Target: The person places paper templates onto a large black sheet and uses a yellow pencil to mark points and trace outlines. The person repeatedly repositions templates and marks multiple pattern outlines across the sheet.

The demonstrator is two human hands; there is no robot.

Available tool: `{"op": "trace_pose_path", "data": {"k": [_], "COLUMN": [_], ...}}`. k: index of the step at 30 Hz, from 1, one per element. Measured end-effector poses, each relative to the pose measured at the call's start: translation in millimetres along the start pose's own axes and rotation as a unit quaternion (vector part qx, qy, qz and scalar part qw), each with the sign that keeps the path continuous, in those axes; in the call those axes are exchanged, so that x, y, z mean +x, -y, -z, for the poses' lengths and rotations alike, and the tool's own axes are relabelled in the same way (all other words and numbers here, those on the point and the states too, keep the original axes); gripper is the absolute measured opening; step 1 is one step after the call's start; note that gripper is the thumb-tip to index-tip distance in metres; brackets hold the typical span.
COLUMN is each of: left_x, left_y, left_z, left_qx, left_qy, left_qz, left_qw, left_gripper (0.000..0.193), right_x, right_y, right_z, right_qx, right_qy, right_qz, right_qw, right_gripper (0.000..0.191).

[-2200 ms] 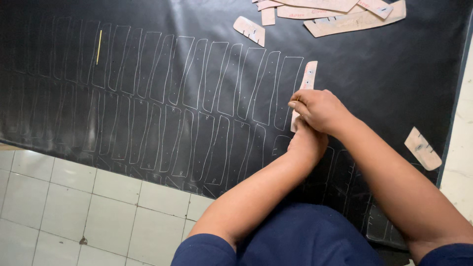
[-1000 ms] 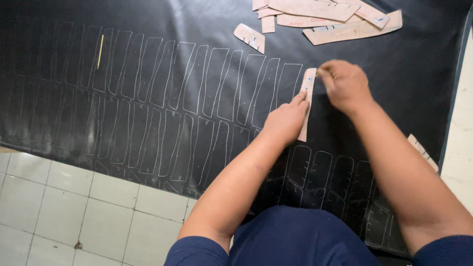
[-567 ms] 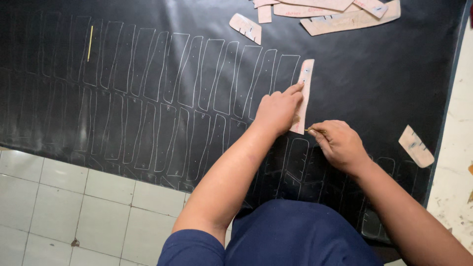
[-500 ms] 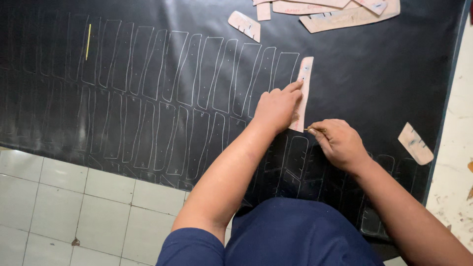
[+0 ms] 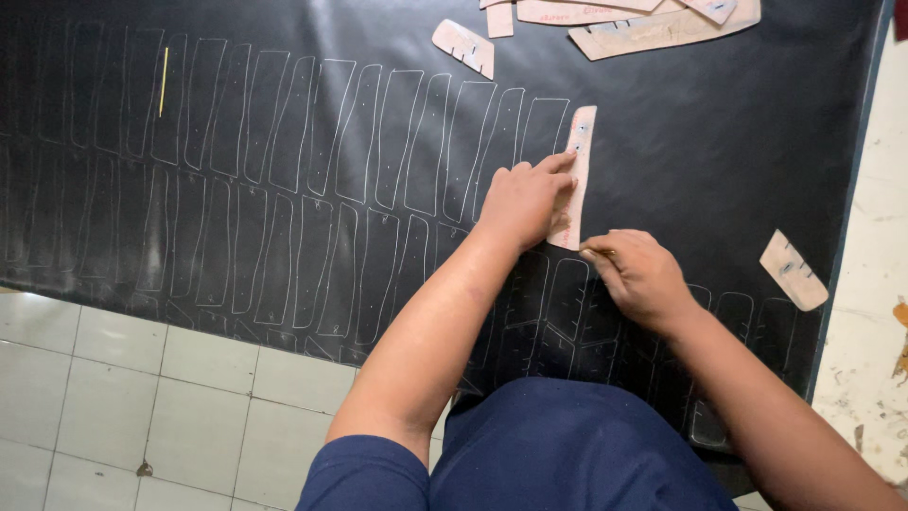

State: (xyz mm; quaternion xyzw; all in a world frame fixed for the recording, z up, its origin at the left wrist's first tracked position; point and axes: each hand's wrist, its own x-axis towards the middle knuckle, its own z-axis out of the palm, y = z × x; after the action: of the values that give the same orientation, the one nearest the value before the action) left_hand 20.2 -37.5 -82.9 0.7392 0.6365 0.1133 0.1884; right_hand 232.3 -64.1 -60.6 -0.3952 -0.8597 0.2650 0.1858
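Low in the frame's centre-right, the right hand [image 5: 643,276] pinches a marking tool [image 5: 598,252] at the foot of the tan template [image 5: 573,180]. Just above, the left hand [image 5: 523,201] presses that template flat on the black sheet [image 5: 719,142], fingers spread. If the pressure eases, the template could shift and the outline drift into neighbouring chalked shapes [image 5: 284,189].

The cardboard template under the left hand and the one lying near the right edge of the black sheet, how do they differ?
The template under the left hand is long, narrow and nearly upright in the view, pinned by the left hand. The template near the right edge is shorter, tilted and untouched. Both are tan cardboard on the black sheet.
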Motion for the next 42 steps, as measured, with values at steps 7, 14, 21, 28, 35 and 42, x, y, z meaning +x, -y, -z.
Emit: {"op": "trace_pose_path", "data": {"k": [7, 14, 21, 28, 35, 42], "left_x": [4.6, 7.0, 5.5, 0.5, 0.8, -0.2], "left_y": [7.2, 10.7, 11.0, 15.1, 17.2, 17.0], "left_z": [-5.4, -6.6, -4.2, -4.7, -5.9, -7.3], "left_qx": [-0.011, -0.026, -0.036, -0.062, -0.066, -0.059], "left_qy": [-0.041, -0.039, -0.040, -0.055, -0.061, -0.066], "left_qz": [-0.012, -0.004, -0.001, -0.020, -0.022, -0.026], "left_qw": [0.999, 0.999, 0.999, 0.996, 0.996, 0.996], "left_gripper": [0.029, 0.027, 0.023, 0.027, 0.025, 0.026], "right_x": [17.0, 35.3, 66.8, 93.9, 113.7, 116.2], "right_y": [2.9, 2.4, -7.9, -33.0, -48.9, -54.4], "right_z": [-17.5, -24.9, -13.8, 9.0, 4.1, 2.2], "right_qx": [0.034, -0.017, -0.030, 0.053, 0.075, -0.007], "right_qy": [-0.032, -0.064, -0.107, -0.182, -0.138, -0.140], "right_qz": [0.066, 0.060, 0.001, -0.077, -0.126, -0.007], "right_qw": [0.997, 0.996, 0.994, 0.979, 0.980, 0.990], "right_gripper": [0.013, 0.012, 0.014, 0.020, 0.020, 0.018]}}
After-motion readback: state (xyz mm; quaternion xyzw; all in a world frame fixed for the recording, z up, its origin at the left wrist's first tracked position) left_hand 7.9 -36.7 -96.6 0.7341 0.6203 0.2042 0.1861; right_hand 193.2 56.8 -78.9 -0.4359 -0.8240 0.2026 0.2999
